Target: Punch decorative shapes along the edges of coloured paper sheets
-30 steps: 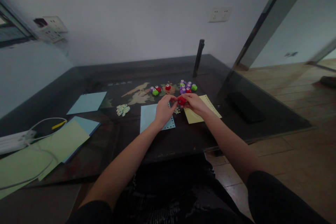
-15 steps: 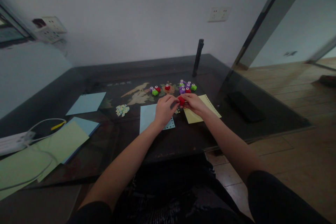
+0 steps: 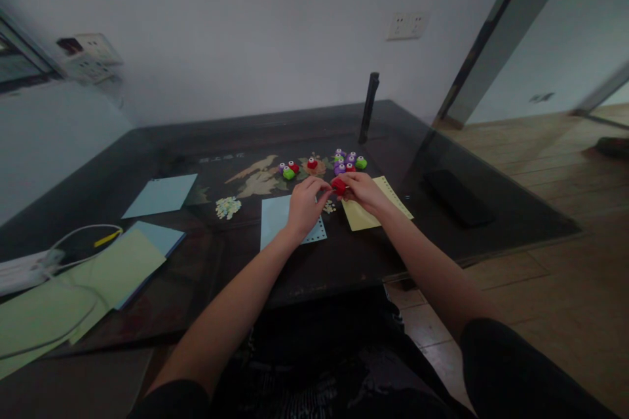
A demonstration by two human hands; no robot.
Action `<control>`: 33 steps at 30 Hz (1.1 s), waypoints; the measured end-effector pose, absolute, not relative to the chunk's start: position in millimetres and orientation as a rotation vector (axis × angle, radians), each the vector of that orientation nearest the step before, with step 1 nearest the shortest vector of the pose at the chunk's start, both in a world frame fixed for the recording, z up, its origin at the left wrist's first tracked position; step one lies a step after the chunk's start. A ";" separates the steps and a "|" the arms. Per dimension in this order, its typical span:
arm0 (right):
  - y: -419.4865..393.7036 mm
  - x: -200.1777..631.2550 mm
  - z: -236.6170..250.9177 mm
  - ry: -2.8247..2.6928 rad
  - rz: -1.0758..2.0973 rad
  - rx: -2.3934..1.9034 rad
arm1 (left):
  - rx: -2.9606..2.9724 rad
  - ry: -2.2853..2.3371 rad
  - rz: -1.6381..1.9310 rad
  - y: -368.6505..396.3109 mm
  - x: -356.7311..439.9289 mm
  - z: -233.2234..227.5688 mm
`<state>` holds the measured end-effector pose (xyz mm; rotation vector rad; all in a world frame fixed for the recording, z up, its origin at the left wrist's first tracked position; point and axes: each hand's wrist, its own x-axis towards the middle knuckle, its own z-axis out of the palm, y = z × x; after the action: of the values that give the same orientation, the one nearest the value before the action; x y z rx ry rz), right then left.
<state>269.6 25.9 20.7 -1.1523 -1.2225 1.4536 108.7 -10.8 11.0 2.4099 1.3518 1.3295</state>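
Observation:
My right hand (image 3: 362, 190) is closed around a small red toy (image 3: 339, 186), shaped like the eyed toys behind it. Thumb and forefinger of my left hand (image 3: 307, 200) are pinched together at the toy's left side; what they hold, if anything, is too small to make out. Below my left hand lies a light-blue sheet (image 3: 275, 216) with holes along its edge, partly covered by the hand. A yellow sheet (image 3: 361, 216), also holed, lies under my right hand. A few small pale bits (image 3: 329, 207) sit between the sheets.
Behind my hands stands a cluster of purple, green and red eyed toys (image 3: 350, 158), with a smaller group (image 3: 289, 170) and a single red toy (image 3: 312, 163) further left. Left are a heap of pale bits (image 3: 228, 207), paper sheets (image 3: 160, 196) and a cable (image 3: 81, 229). A dark flat object (image 3: 457, 200) lies right.
My left fingertips have shifted slightly at the red toy's left side, and the toy looks a little turned in my right hand. The view has moved very slightly.

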 end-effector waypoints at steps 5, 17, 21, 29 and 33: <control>29.7 276.0 21.8 -1.252 1.274 -1.162 | 2.399 1.377 1.187 -7.1 107.1 7.8; 30.7 276.2 21.1 -1.310 1.184 -1.216 | 2.518 1.469 0.754 -5.8 105.0 1.2; 30.7 276.4 21.3 -1.317 1.187 -1.198 | 2.522 1.497 0.708 -6.7 105.3 2.3; 30.7 277.0 22.2 -1.318 1.190 -1.206 | 2.506 1.538 0.701 -7.9 105.1 4.5; 30.8 277.7 21.6 -1.312 1.207 -1.188 | 2.502 1.560 0.715 -8.2 105.4 4.6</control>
<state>277.7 30.8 21.6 -1.1877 -1.3121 1.2074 105.4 -8.2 4.6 2.5023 1.5596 0.7151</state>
